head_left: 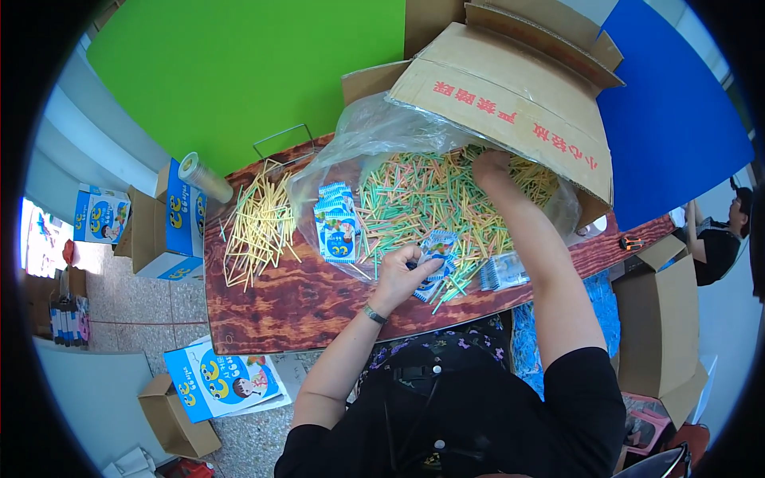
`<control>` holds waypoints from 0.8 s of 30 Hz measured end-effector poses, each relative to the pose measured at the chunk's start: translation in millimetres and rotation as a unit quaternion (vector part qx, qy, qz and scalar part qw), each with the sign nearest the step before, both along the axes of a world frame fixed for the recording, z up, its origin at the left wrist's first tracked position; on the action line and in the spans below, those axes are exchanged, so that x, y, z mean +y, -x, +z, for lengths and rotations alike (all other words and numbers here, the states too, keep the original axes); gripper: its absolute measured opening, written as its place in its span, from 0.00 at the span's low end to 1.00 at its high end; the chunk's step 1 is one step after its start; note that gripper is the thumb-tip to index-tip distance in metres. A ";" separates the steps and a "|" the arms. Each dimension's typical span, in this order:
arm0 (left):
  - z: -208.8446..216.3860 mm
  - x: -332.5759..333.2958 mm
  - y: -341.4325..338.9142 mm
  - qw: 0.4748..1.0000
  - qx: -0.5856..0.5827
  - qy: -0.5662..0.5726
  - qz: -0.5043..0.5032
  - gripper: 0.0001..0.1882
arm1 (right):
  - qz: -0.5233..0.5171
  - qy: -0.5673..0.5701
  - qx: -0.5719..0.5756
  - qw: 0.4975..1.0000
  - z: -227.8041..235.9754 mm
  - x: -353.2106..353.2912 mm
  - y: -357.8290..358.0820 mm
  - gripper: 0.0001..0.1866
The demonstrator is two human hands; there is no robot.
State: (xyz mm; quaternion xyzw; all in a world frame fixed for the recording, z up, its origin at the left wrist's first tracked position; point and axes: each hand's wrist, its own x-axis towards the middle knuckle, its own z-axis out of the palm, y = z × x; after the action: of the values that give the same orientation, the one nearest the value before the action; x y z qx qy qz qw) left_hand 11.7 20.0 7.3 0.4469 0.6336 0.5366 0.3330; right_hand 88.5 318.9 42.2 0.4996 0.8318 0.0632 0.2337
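Observation:
My left hand [398, 275] is closed on a small blue-and-white packet [438, 245] at the near edge of a heap of thin pastel sticks [422, 191]. Green, pink and yellow sticks spill from a clear plastic bag [374, 121] in a tipped cardboard carton [510, 76]. Deep in the heap, under the carton's flap, is my right hand [490, 166]; its fingers are hidden. Several matching packets [337, 239] lie overlapped left of the heap. More packets [504, 272] rest under my right forearm, by the table's near edge.
Loose yellow sticks [263, 215] lie on the left of the red-brown wooden table [271, 319], below a wire stand [283, 139] and a clear cylindrical tub [205, 177]. Blue printed boxes [227, 378] stand at the left. An open carton [657, 327] and another person [717, 239] are at right.

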 end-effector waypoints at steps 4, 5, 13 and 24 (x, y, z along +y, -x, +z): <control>5.7 -2.7 1.6 1.000 0.013 0.002 0.003 0.14 | 0.075 0.012 0.111 0.991 3.1 9.3 -37.2 0.22; 6.0 -2.8 1.0 1.000 0.011 0.007 0.002 0.13 | 0.108 -0.014 0.150 0.983 6.2 8.4 -45.9 0.19; -2.0 0.5 -11.4 0.997 -0.023 -0.065 0.018 0.17 | 0.028 0.297 0.354 0.886 48.1 -10.9 -99.9 0.16; 0.8 -2.3 -8.3 0.997 -0.068 -0.040 0.016 0.15 | 0.260 0.235 -0.086 0.933 84.1 -97.5 -133.8 0.11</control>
State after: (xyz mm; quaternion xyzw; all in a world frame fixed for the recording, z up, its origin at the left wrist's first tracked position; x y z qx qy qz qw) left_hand 19.9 17.7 8.1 0.4127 0.5944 0.5957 0.3484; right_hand 222.3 221.4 126.3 0.1895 0.9003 -0.0330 0.3904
